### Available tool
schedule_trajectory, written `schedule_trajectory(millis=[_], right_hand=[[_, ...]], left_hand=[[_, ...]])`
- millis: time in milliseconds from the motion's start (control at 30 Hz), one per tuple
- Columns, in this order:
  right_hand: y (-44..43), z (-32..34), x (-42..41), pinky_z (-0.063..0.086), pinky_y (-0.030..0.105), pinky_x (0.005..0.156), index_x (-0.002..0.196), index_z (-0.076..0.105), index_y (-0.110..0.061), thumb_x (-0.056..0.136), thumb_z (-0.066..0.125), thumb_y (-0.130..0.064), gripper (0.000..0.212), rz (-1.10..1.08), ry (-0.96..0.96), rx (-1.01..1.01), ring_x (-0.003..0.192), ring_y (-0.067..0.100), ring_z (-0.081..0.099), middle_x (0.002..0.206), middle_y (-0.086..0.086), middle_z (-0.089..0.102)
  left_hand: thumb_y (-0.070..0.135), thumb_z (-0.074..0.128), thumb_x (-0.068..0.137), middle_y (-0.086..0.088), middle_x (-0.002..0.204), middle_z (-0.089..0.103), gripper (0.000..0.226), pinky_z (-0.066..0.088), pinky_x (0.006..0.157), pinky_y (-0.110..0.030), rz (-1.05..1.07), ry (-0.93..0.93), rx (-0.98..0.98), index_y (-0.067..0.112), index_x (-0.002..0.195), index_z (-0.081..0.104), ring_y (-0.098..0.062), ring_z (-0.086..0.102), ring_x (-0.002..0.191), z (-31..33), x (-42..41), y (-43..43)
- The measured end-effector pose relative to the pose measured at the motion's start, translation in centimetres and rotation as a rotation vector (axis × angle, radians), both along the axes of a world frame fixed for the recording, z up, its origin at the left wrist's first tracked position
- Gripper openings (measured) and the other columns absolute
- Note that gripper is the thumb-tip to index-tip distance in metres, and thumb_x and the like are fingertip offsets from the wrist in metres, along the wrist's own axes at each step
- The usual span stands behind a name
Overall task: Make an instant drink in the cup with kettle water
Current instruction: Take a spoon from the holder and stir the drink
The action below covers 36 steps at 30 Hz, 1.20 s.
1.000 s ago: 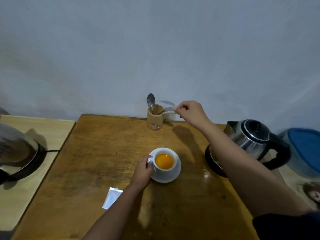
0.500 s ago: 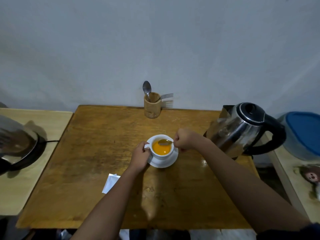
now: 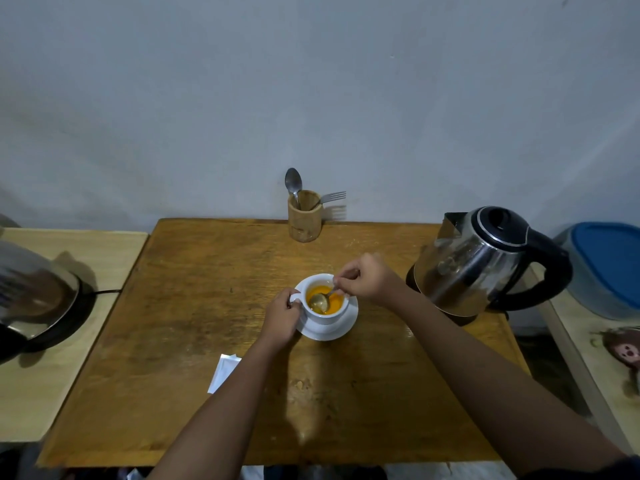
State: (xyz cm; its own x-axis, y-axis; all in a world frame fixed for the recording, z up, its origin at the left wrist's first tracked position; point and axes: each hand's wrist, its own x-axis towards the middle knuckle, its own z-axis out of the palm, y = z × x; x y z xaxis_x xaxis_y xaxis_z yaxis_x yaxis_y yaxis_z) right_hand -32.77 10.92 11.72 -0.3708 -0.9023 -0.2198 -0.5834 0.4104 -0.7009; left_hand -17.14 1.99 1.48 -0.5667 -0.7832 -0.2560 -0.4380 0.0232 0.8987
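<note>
A white cup [image 3: 325, 315] of orange drink stands on a white saucer [image 3: 341, 329] near the middle of the wooden table [image 3: 194, 306]. My left hand [image 3: 282, 318] grips the cup's handle on its left side. Just right of the cup, my right hand [image 3: 365, 280] pinches the handle of a metal spoon [image 3: 319, 301], whose bowl dips into the orange liquid. A steel kettle [image 3: 481, 263] with a black lid and handle sits on its base at the table's right side.
A wooden holder [image 3: 304, 216] with a spoon and a fork stands at the back edge by the wall. An opened white sachet [image 3: 221, 372] lies left of my left forearm. A metal appliance [image 3: 31, 303] sits on the left side table, a blue-lidded container [image 3: 609, 268] at right.
My right hand took a spoon from the holder at the back, brought it to the cup and lowered its bowl into the drink. My left hand has stayed on the cup's handle.
</note>
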Motion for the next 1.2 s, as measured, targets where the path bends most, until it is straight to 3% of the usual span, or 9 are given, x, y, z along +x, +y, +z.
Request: schedule_trajectory(millis=[100,233,367,533,667,867,1000,1200], right_hand=[[0.2,-0.3,0.6,0.058,0.029,0.072,0.098,0.070,-0.001,0.091,0.058,-0.017,0.021,0.024,-0.053,-0.049,0.058,-0.002,0.064,0.085,0.018,0.075],[0.1,0.2,0.8,0.056,0.039,0.079,0.101,0.066,-0.003,0.095,0.050,-0.019,0.024,0.101,0.028,0.050,0.077,0.021,0.068,0.087,0.018,0.074],[-0.6,0.8,0.9,0.050,0.038,0.079,0.108,0.064,-0.005,0.098,0.043,-0.024,0.030,0.161,0.197,0.127,0.083,0.020,0.058,0.099,0.017,0.068],[-1.7,1.1,1.6,0.051,0.039,0.079,0.112,0.063,-0.003,0.099,0.039,-0.020,0.032,0.149,0.323,0.108,0.093,0.029,0.062,0.106,0.018,0.067],[-2.1,0.4,2.6,0.053,0.041,0.084,0.114,0.063,-0.003,0.098,0.042,-0.021,0.032,0.130,0.277,0.090,0.097,0.030,0.062,0.110,0.018,0.067],[-1.9,0.6,3.2,0.054,0.040,0.080,0.107,0.066,-0.001,0.097,0.045,-0.019,0.030,0.156,0.170,0.083,0.089,0.028,0.065,0.096,0.019,0.072],[-1.9,0.8,2.3,0.050,0.037,0.070,0.106,0.065,-0.001,0.097,0.043,-0.020,0.031,0.176,0.242,0.165,0.082,0.024,0.061,0.098,0.017,0.069],[-1.7,-0.1,2.1,0.048,0.038,0.069,0.106,0.064,-0.002,0.098,0.039,-0.020,0.031,0.097,0.311,0.115,0.086,0.028,0.062,0.099,0.018,0.067]], left_hand=[[0.008,0.044,0.091,-0.009,0.098,0.057,0.014,0.040,0.068,-0.031,-0.001,0.000,0.012,0.013,0.096,0.056,-0.022,0.051,0.088,0.0,0.0,0.0],[0.008,0.044,0.091,-0.010,0.098,0.058,0.014,0.039,0.066,-0.029,-0.004,-0.003,0.008,0.013,0.096,0.056,-0.021,0.050,0.086,-0.1,-0.1,0.0],[0.010,0.044,0.091,-0.011,0.100,0.059,0.015,0.040,0.068,-0.029,-0.008,-0.016,0.022,0.011,0.099,0.057,-0.022,0.051,0.088,0.0,0.0,-0.1],[0.009,0.044,0.091,-0.012,0.100,0.059,0.016,0.040,0.068,-0.032,-0.006,-0.027,0.043,0.009,0.100,0.057,-0.020,0.050,0.085,0.0,0.0,-0.1],[0.008,0.044,0.091,-0.009,0.096,0.057,0.015,0.038,0.065,-0.029,-0.011,-0.011,0.033,0.011,0.098,0.056,-0.019,0.048,0.082,0.1,0.1,-0.1],[0.006,0.043,0.090,-0.007,0.090,0.054,0.013,0.035,0.060,-0.025,0.003,0.000,0.040,0.011,0.092,0.054,-0.014,0.045,0.074,0.5,0.0,0.1],[0.006,0.043,0.090,-0.007,0.094,0.055,0.013,0.037,0.062,-0.025,0.010,-0.008,0.027,0.014,0.093,0.053,-0.017,0.047,0.079,0.5,0.0,0.1],[0.007,0.043,0.090,-0.008,0.095,0.056,0.014,0.038,0.063,-0.026,0.010,-0.014,0.050,0.013,0.094,0.055,-0.018,0.048,0.081,0.4,-0.1,-0.1]])
